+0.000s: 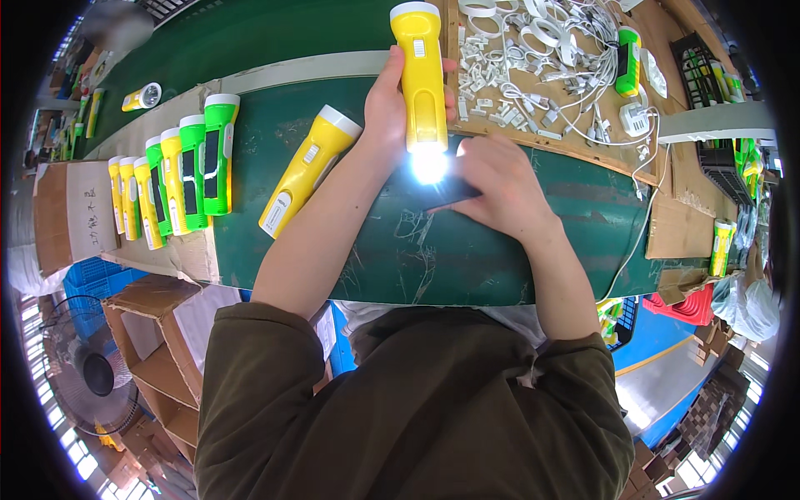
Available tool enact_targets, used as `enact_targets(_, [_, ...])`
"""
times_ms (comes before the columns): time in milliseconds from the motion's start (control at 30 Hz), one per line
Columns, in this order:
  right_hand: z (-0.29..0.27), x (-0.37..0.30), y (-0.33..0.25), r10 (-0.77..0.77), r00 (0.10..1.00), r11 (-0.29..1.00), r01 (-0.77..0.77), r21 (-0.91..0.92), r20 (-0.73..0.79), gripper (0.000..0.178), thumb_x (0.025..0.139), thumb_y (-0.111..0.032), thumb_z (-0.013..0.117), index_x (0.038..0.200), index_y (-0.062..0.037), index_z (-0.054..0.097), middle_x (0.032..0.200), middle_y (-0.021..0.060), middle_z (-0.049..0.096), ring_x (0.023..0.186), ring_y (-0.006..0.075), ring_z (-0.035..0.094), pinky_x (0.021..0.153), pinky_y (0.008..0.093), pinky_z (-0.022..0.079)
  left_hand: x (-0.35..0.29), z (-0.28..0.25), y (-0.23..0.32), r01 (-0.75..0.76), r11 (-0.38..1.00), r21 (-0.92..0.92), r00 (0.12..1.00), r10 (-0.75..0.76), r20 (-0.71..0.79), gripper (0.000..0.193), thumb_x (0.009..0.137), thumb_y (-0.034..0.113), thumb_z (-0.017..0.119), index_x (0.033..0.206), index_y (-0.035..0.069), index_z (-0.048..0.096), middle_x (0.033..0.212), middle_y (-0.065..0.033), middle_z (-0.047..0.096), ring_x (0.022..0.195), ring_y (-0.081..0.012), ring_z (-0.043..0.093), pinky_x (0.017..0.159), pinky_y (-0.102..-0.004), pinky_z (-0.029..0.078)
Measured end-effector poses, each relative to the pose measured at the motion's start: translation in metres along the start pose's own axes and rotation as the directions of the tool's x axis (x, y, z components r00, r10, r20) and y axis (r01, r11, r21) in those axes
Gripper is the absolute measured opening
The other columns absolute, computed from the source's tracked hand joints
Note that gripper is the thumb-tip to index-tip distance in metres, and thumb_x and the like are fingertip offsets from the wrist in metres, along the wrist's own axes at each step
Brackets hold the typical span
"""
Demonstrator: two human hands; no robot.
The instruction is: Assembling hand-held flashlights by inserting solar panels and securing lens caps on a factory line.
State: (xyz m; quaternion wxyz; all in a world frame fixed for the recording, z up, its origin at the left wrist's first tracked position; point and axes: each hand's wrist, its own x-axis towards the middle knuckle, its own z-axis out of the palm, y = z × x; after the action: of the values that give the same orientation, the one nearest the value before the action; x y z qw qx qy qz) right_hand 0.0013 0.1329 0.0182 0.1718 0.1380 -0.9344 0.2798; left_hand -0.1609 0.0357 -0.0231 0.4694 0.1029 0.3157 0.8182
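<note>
My left hand (385, 110) is wrapped round a yellow flashlight (427, 102) with a white head, held with the head pointing away from me. A bright white glare (429, 167) shines at the flashlight's near end and washes out detail there. Close beside that glare, my right hand (507, 179) has its fingers curled round a dark flat object (454, 192), whose kind I cannot make out. To the left of my left forearm, a second yellow flashlight (304, 171) lies slanted on the green table (375, 267).
On the left, several yellow and green flashlights (173, 179) lie in a row by a cardboard box (79, 212). Another flashlight (142, 97) lies beyond. At the right, a wooden tray (600, 154) holds white cables and small plugs. One cable (637, 242) trails over the table edge.
</note>
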Motion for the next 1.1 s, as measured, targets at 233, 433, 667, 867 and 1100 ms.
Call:
enact_targets(233, [0.018,0.009,0.008,0.424,0.82,0.905,-0.397,0.15,-0.384,0.036,0.071,-0.021,0.086,0.09,-0.0056,0.059,0.081,0.0065,0.063,0.07,0.0172,0.06,0.061,0.0301,0.046,-0.006,0.012,-0.018,-0.226,0.928,0.295,0.967,0.179,0.18,0.044,0.103,0.041,0.034,0.128,0.006,0.045,0.109,-0.0121,0.062,0.095,-0.0201,0.062,0.084,-0.0327,0.051])
enact_targets(433, [0.004,0.017,0.008,0.543,0.798,0.833,-0.474,0.285,-0.26,0.035,0.075,-0.017,0.084,0.084,-0.0041,0.052,0.073,0.0039,0.056,0.064,0.012,0.048,0.07,0.0263,0.048,-0.012,0.028,-0.012,-0.257,0.85,0.459,0.965,0.198,0.173,0.043,0.101,0.041,0.04,0.121,0.004,0.049,0.109,-0.0125,0.062,0.097,-0.0186,0.063,0.086,-0.0312,0.052])
enact_targets(667, [0.026,-0.003,0.019,0.212,0.833,0.977,-0.178,0.115,-0.512,0.03,0.071,-0.014,0.08,0.077,-0.0084,0.051,0.077,0.0093,0.059,0.07,0.0325,0.058,0.063,0.0408,0.045,-0.007,0.005,0.008,0.395,0.902,0.173,0.9,-0.418,0.125,0.034,0.093,0.028,0.059,0.113,0.0,0.06,0.1,-0.0115,0.066,0.084,-0.019,0.066,0.071,-0.0302,0.054])
enact_targets(867, [0.016,-0.007,0.013,0.176,0.887,0.984,-0.149,0.098,-0.427,0.029,0.068,-0.01,0.078,0.08,-0.0089,0.052,0.075,0.0061,0.059,0.07,0.0276,0.06,0.063,0.0374,0.044,-0.014,0.015,0.005,0.502,0.856,0.126,0.856,-0.512,0.068,0.047,0.095,0.035,0.053,0.125,-0.002,0.053,0.105,-0.0108,0.064,0.088,-0.018,0.066,0.076,-0.031,0.055])
enact_targets(1100, [0.019,-0.005,0.023,0.152,0.891,0.988,-0.123,0.096,-0.428,0.034,0.071,-0.012,0.081,0.077,-0.0103,0.049,0.079,0.0074,0.063,0.063,0.0268,0.056,0.059,0.0362,0.042,-0.011,0.03,0.003,0.397,0.897,0.193,0.917,-0.397,-0.043,0.047,0.096,0.042,0.051,0.12,0.001,0.056,0.096,-0.0085,0.063,0.077,-0.0157,0.062,0.068,-0.0272,0.051])
